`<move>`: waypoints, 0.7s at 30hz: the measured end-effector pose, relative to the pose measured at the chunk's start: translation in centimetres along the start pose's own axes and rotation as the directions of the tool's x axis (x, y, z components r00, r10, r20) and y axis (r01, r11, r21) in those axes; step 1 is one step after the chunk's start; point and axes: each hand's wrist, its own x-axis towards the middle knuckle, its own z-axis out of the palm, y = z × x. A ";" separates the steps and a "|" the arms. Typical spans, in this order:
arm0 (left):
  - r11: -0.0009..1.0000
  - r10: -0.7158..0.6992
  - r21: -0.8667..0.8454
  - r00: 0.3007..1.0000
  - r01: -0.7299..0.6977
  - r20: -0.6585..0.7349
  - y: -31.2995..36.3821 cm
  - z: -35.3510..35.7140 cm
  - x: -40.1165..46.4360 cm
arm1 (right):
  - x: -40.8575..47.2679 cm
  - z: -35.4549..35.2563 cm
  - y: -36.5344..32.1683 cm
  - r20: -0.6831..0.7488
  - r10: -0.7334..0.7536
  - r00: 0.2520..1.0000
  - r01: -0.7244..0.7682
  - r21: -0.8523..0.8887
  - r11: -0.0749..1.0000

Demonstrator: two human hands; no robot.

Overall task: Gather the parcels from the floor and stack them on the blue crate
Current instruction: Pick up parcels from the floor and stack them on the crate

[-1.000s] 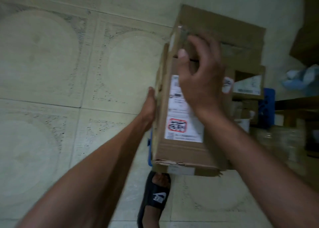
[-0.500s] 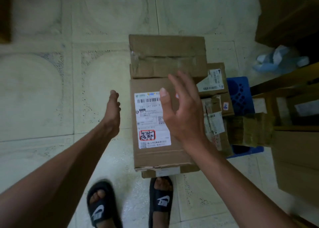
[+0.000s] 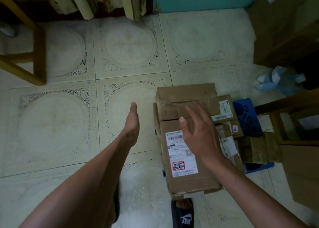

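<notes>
Parcels stacked on blue plastic crate (image 3: 245,114), at 4 o'clock in view; large brown cardboard box with white label (image 3: 184,158) lies topmost. Left hand (image 3: 132,124) flat, fingers straight, nothing held. Right hand (image 3: 198,134) hovers above box, fingers spread, released. Overhang at near edge noted; box is best squared before more parcels are fetched.

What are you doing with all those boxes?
A person is piling parcels on a blue crate. The big cardboard box with the white label lies on top of the pile, with smaller parcels beside and under it. Both hands are open and hold nothing: the right hand hovers over the big box, and the left hand is over the tiled floor beside it.
</notes>
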 end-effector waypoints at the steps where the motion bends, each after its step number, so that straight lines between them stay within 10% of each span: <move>1: 1.000 0.001 0.014 0.999 -0.002 0.037 0.8 -0.4 0.1 | 0.3 0.3 -0.8 0.009 0.024 1.000 -0.024 -0.021 0.999; 21: 0.752 -0.138 0.658 0.966 -0.041 0.218 12.4 -7.4 8.3 | 5.2 1.7 -10.6 -0.230 0.367 0.901 -0.318 0.224 0.921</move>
